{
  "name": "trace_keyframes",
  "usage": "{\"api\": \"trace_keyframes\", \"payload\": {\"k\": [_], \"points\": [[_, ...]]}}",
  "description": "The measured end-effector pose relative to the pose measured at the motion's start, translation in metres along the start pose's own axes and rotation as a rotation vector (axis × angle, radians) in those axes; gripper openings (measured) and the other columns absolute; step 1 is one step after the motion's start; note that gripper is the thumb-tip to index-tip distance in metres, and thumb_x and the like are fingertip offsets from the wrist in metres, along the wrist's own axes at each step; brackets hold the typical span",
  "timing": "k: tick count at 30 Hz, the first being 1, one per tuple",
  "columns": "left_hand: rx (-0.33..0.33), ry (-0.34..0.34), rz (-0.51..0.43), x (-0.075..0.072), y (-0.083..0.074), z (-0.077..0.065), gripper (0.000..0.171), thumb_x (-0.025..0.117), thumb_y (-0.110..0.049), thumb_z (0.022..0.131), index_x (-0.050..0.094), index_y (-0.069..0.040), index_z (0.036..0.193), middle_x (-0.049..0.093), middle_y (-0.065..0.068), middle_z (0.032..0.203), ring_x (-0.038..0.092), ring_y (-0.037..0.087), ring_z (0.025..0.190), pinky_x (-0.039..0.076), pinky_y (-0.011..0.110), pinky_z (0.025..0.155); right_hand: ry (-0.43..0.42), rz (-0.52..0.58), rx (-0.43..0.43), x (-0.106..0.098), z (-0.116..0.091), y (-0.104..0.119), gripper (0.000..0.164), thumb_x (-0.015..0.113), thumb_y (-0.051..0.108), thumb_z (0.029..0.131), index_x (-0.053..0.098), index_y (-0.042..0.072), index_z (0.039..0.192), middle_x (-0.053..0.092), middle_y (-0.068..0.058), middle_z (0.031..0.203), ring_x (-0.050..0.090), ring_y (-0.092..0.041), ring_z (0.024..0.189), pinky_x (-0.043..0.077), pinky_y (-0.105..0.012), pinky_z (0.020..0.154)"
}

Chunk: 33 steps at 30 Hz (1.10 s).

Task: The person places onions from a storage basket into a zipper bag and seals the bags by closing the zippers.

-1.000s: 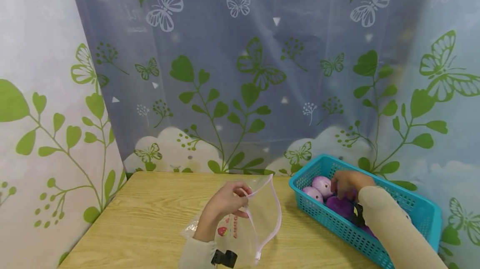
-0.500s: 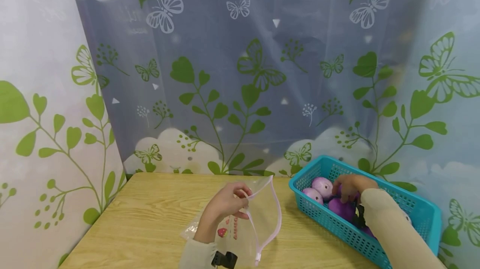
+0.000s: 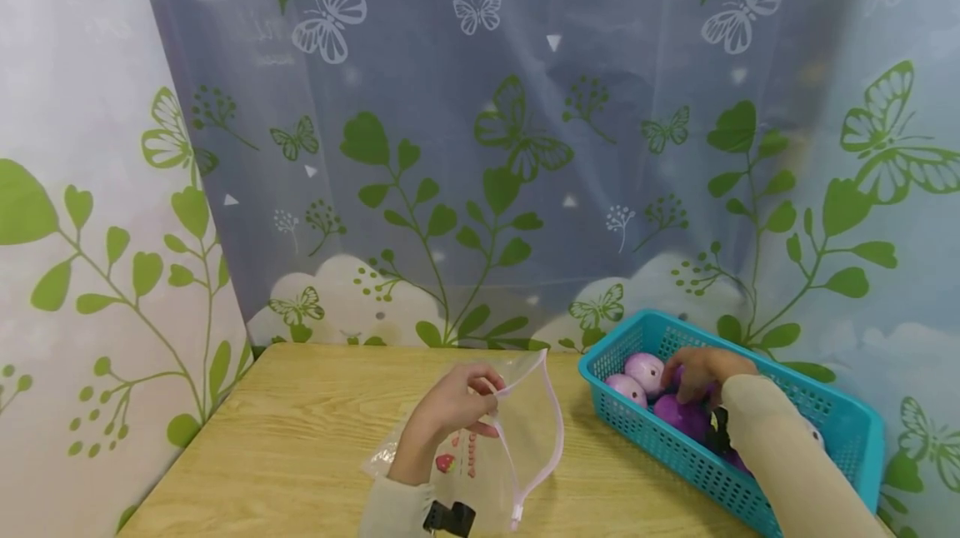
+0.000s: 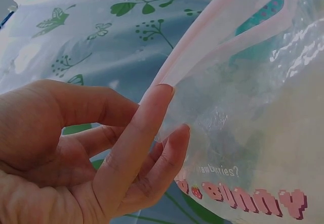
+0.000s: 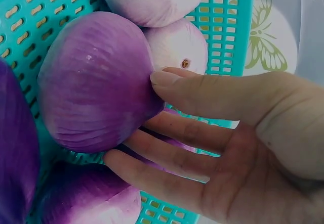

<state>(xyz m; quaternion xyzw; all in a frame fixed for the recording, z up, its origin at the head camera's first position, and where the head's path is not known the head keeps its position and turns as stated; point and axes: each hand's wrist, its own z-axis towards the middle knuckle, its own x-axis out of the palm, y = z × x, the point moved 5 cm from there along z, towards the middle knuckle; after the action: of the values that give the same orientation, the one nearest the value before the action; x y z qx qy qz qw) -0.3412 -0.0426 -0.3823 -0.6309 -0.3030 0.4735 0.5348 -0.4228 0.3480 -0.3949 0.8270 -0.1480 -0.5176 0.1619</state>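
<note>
Probably firm and slick-skinned, the purple onion seems best held around its rounded middle; it sits in the turquoise basket, pinched at one side by the right grip. The left grip pinches the limp zip bag near its mouth.

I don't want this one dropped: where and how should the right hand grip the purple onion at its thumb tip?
I'd bring the right hand in from above the open-topped basket and grip the purple onion across its round belly, thumb and fingers on opposite flanks. It tapers toward the hand, so that end could slip; a pale onion crowds one side.
</note>
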Motion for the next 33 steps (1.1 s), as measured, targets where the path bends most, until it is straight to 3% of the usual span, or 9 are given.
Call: {"api": "trace_keyframes", "payload": {"k": [14,24,33], "points": [[0.012,0.009,-0.005,0.0024,-0.0064,0.0009,0.02,0.057,0.005,0.094,0.063,0.006,0.113,0.054,0.016,0.101,0.063,0.023,0.081,0.065,0.032,0.066,0.009,-0.067,-0.009,-0.0065,-0.0027,0.0088,0.043,0.077,0.007,0.088,0.066,0.011,0.129,0.068,-0.014,0.11,0.067,-0.024,0.1,0.064,-0.041,0.079],[0.013,0.013,-0.031,0.0062,0.0009,0.0015,0.016,0.058,0.006,0.095,0.063,0.006,0.11,0.054,0.015,0.099,0.064,0.023,0.08,0.065,0.032,0.066,0.016,-0.113,-0.019,-0.0019,-0.0029,0.0026,0.04,0.081,0.013,0.086,0.069,0.011,0.124,0.069,-0.012,0.102,0.068,-0.023,0.092,0.062,-0.04,0.077],[0.01,0.016,-0.033,0.0059,-0.0012,0.0038,0.019,0.057,0.006,0.094,0.063,0.007,0.112,0.054,0.015,0.1,0.063,0.023,0.08,0.065,0.031,0.066,0.027,-0.196,0.004,-0.0022,-0.001,0.0059,0.04,0.081,0.019,0.087,0.07,0.019,0.126,0.069,-0.006,0.102,0.066,-0.021,0.095,0.056,-0.037,0.076]]}}
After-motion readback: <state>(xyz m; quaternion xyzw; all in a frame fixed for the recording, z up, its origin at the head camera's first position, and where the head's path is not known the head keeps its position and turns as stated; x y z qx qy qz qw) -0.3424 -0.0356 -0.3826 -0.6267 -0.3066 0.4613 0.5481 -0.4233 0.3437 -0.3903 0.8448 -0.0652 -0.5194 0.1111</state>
